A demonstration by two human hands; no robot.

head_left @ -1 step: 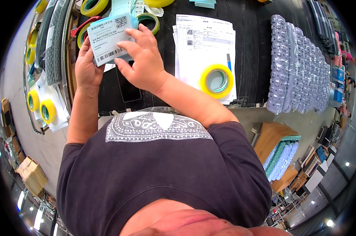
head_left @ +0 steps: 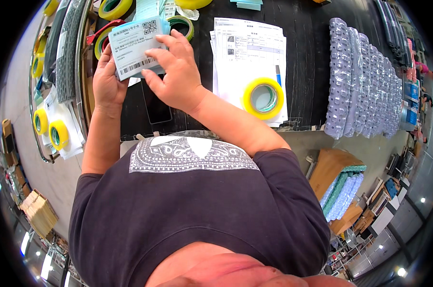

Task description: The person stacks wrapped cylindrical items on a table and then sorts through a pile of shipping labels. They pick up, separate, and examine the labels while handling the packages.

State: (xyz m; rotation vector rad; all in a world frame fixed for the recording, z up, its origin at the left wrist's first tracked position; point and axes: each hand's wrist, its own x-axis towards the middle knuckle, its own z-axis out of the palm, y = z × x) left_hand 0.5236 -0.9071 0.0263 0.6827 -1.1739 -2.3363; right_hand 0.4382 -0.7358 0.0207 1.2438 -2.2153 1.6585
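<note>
A stack of blue-edged shipping labels (head_left: 132, 50), the top one printed with a square code and a barcode, is tilted up over the left part of the black table. My left hand (head_left: 110, 82) grips it along its left and lower edge. Across the right edge of the stack lies my right hand (head_left: 178, 71), fingers spread and bent, some tips resting on the top label, the thumb near its lower corner. Below the labels a dark phone (head_left: 157, 107) lies on the table, partly covered by my right hand.
Printed sheets (head_left: 226, 71) lie right of my hands, with a yellow tape roll (head_left: 248, 98) and a blue pen (head_left: 278, 74) on them. More tape rolls (head_left: 184, 23) sit behind the labels. Wrapped grey rolls (head_left: 338, 76) line the right side. A metal rail (head_left: 83, 62) borders the left.
The label stack has shifted very slightly to the right, and both hands have moved a little with it. The other things stay in place.
</note>
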